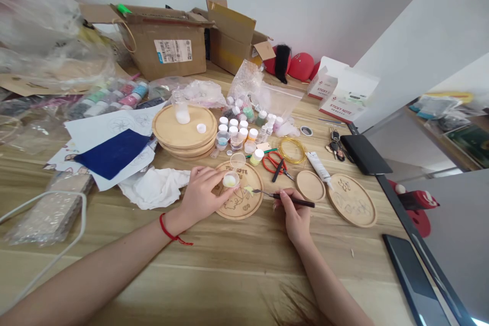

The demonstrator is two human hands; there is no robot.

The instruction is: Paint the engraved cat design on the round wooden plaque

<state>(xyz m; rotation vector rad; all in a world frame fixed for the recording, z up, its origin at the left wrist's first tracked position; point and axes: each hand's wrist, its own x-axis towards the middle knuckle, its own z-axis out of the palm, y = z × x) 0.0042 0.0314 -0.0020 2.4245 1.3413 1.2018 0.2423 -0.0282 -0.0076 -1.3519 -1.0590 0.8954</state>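
Note:
My left hand [204, 188], with a red cord at the wrist, holds a small clear cup [231, 180] with pale contents between thumb and fingers. The cup is over a round wooden plate [250, 209] with dark line drawing and lettering. In my right hand [296, 214] is a palette knife [300, 200] with a dark handle. Its thin metal blade points left, and the tip is at a pale yellow-green patch [249, 190] on the plate. Whether the tip touches the patch is too small to tell.
Lidded jars [233, 123], red-handled pliers [272, 162] and gold wire [292, 150] lie beyond the plate. Stacked wooden plates [183, 137] and white tissue [153, 187] are at left. Another drawn plate [352, 200], a tube [319, 167] and a phone [414, 275] are at right.

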